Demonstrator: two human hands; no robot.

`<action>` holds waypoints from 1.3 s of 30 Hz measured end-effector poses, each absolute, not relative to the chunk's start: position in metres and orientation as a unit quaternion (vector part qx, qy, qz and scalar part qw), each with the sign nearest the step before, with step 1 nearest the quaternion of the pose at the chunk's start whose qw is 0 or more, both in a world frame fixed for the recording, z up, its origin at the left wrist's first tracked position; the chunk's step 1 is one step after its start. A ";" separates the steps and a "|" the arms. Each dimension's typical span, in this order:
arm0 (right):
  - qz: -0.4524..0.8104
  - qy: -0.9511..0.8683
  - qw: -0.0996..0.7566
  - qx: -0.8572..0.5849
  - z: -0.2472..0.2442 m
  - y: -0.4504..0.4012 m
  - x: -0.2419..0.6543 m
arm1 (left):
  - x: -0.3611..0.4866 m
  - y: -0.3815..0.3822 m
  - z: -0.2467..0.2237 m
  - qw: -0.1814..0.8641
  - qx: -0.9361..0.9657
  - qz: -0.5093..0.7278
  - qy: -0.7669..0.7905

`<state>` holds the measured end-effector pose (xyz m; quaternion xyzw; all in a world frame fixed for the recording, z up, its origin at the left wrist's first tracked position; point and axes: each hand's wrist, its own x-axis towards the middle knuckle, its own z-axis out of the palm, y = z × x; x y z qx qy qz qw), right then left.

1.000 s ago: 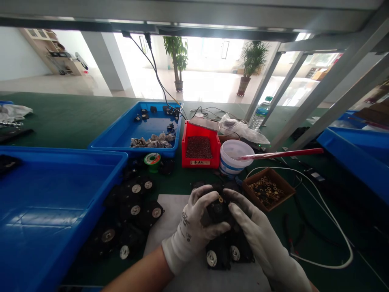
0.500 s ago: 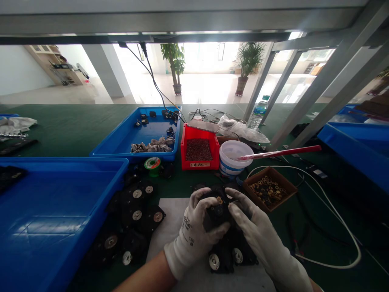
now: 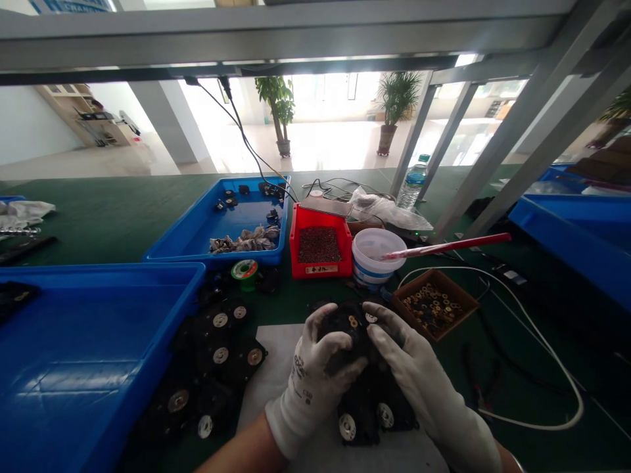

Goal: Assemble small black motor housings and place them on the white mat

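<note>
My left hand [image 3: 315,374], in a white glove with a dirty thumb and fingertips, is closed around a black plastic housing [image 3: 340,328]. Two small brass-coloured gears [image 3: 352,321] sit on its upper face. Beside its right edge is my right hand [image 3: 414,361], also gloved, with fingers stretched and apart; whether the tips touch the housing is unclear. A silver disc [image 3: 371,318] shows between those fingers. Below my hands, black housings with silver discs [image 3: 347,427] lie on a white sheet [image 3: 271,348]. Several similar black housings [image 3: 211,335] are grouped to the left.
A cardboard box of brass parts [image 3: 436,305], a white tub [image 3: 378,256] with a red-handled stick across it, and a red bin [image 3: 321,243] of small brown pieces stand ahead. Blue trays [image 3: 98,348] occupy the left; a white cable [image 3: 557,368] loops at right.
The view has tilted up slightly and shifted, so the surroundings sit a little differently. The left hand has turned the black housing slightly; the right hand stays close beside it.
</note>
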<state>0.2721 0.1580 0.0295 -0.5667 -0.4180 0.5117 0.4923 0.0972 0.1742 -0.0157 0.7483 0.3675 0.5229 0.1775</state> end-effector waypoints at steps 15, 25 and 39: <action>0.457 -0.450 0.492 -0.589 0.030 0.156 0.268 | 0.096 0.175 -0.010 0.126 0.773 0.499 0.370; 0.441 -0.459 0.511 -0.577 0.031 0.155 0.262 | 0.092 0.175 -0.014 0.153 0.782 0.483 0.362; 0.054 -0.622 0.214 -0.751 0.041 0.193 0.399 | 0.095 0.178 -0.024 0.149 0.773 0.533 0.311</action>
